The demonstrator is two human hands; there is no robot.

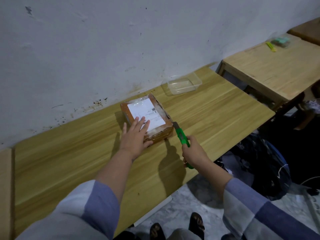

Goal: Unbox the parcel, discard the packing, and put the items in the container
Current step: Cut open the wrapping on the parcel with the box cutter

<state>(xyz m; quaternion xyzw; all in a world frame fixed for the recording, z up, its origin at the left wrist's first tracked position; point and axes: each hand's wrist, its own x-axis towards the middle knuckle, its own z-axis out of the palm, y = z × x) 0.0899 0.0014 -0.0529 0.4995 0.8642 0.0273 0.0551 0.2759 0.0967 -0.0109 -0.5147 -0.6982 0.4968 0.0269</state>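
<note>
A small brown cardboard parcel (152, 111) wrapped in clear tape, with a white shipping label on top, lies on the wooden table (86, 153) near the wall. My left hand (136, 135) presses flat on its near left part, fingers straight. My right hand (194, 153) grips a green utility knife (181, 135); the blade tip touches the parcel's near right corner. A clear plastic container (183, 84), nothing visible inside, stands further back on the table by the wall.
A second wooden table (277, 70) at the right holds a yellow-green clip (271, 46) and a clear pack with something teal (281, 40). A dark plastic bag (263, 161) sits on the floor right of the table edge. My feet in sandals show below.
</note>
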